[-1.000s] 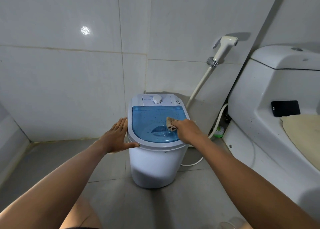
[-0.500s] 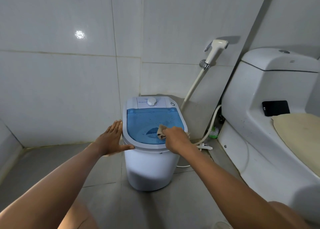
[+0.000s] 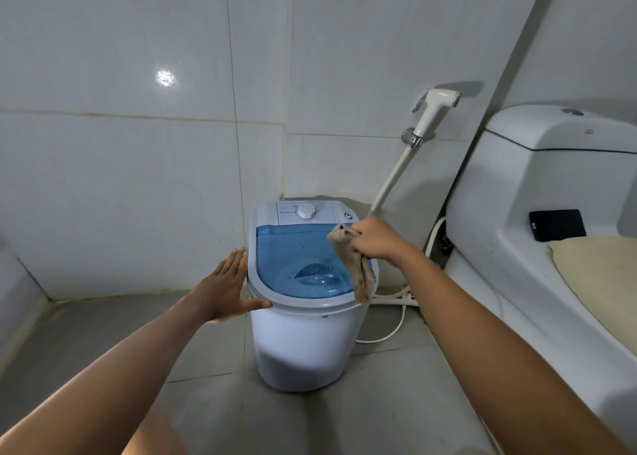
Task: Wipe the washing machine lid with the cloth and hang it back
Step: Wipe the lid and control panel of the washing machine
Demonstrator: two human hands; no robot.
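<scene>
Left hand [image 3: 225, 287]: fingers straight and together, palm flat against the left side of the washing machine [image 3: 303, 337], thumb on the near rim. Right hand [image 3: 374, 237]: grip curled tight, pinching the cloth [image 3: 355, 268] at its far end, above the right part of the blue lid [image 3: 296, 258]. Cloth hanging lengthwise, far end bunched at the fingers, near end draped over the lid's right rim. Lid lying flat and closed, long axis near to far, dial [image 3: 306, 211] at the far end. Right: toilet [image 3: 537, 213], sprayer [image 3: 432, 110] on the wall, hose [image 3: 391, 330] on the floor.
</scene>
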